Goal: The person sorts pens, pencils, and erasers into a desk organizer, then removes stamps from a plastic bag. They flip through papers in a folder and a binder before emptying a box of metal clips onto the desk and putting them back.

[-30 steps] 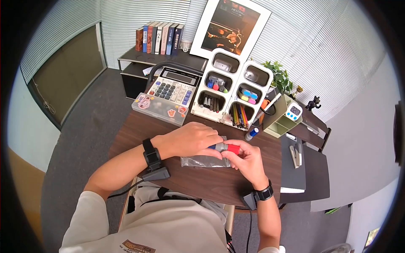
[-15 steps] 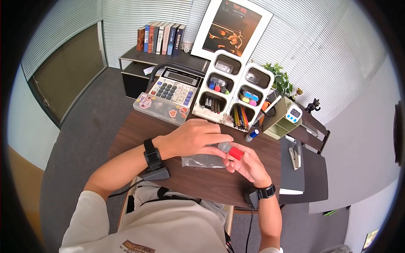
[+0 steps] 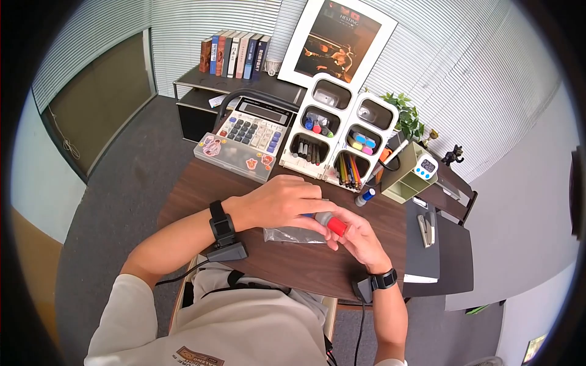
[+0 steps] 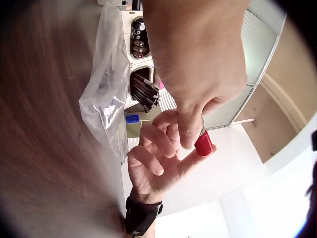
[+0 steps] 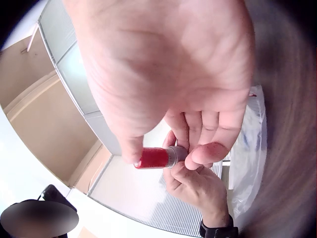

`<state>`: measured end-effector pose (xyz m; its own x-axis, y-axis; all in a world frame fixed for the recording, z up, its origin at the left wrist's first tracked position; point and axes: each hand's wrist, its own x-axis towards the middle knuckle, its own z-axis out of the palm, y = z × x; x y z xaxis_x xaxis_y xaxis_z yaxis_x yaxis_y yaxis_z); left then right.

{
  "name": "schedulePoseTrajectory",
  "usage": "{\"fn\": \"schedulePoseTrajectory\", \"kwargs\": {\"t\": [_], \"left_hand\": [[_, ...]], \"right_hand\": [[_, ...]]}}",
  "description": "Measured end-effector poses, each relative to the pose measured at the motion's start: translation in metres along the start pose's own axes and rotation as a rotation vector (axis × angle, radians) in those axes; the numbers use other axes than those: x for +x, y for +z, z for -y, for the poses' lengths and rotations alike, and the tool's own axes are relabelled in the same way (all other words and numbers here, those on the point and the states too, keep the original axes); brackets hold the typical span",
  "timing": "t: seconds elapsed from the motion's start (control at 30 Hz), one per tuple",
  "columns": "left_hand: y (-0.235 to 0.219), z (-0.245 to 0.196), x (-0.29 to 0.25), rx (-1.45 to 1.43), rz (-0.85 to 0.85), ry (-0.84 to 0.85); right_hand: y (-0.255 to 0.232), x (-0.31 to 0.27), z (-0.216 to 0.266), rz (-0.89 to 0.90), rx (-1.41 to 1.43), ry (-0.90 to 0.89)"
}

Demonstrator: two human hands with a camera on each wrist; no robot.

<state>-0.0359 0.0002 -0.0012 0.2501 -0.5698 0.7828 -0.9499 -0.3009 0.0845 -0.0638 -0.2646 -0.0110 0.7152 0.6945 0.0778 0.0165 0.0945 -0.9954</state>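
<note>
A short marker with a red end and a grey collar slants between the two hands above the table. My left hand pinches it between thumb and fingers, which cover its other end; a bit of blue shows there. My right hand faces it palm inward. In the right wrist view its thumb touches the tip of the red part, while the other fingers bend loosely beside the grey collar. Under the hands lies a clear plastic bag, also visible in the left wrist view.
A blue-capped marker stands right of the bag. Behind are a white organizer with pens and markers, a calculator and a stickered case. A green holder with a timer and a stapler are at the right.
My right hand's grip on the red end has loosened, leaving the thumb at its tip. The red end has tilted down toward the body. My left hand keeps hold of the marker.
</note>
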Motion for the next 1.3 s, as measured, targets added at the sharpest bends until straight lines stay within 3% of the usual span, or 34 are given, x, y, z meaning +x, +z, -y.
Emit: {"fn": "schedulePoseTrajectory", "kwargs": {"t": [0.17, 0.27, 0.33, 0.47, 0.8, 0.9, 1.0, 1.1, 1.23, 1.3], "left_hand": [[-0.002, -0.002, 0.002, -0.020, -0.038, -0.028], [-0.002, 0.000, 0.002, -0.005, -0.031, -0.061], [0.002, 0.003, 0.001, -0.013, -0.117, -0.067], [-0.001, 0.003, 0.000, -0.015, -0.111, -0.090], [-0.002, 0.002, 0.001, -0.047, -0.055, -0.063], [-0.004, -0.001, 0.003, -0.063, -0.004, -0.061], [-0.002, 0.001, 0.001, -0.086, 0.060, -0.106], [0.002, 0.006, -0.003, -0.086, 0.116, -0.148], [0.005, 0.012, -0.009, -0.047, 0.167, -0.175], [0.007, 0.015, -0.010, -0.043, 0.176, -0.189]], "right_hand": [[0.000, 0.000, 0.001, -0.008, 0.036, -0.058], [0.002, 0.003, 0.008, -0.063, -0.007, -0.083], [0.003, 0.004, 0.009, -0.196, -0.026, -0.149], [0.004, 0.002, 0.013, -0.229, 0.000, -0.178], [0.013, 0.002, 0.017, -0.280, -0.109, -0.055], [0.011, 0.005, 0.014, -0.292, -0.239, -0.174], [0.007, 0.007, 0.015, -0.313, -0.069, -0.270], [-0.001, 0.002, 0.022, -0.350, 0.004, -0.031], [-0.011, -0.004, 0.030, -0.298, -0.023, 0.086], [-0.010, -0.004, 0.035, -0.368, -0.171, 0.124]]}}
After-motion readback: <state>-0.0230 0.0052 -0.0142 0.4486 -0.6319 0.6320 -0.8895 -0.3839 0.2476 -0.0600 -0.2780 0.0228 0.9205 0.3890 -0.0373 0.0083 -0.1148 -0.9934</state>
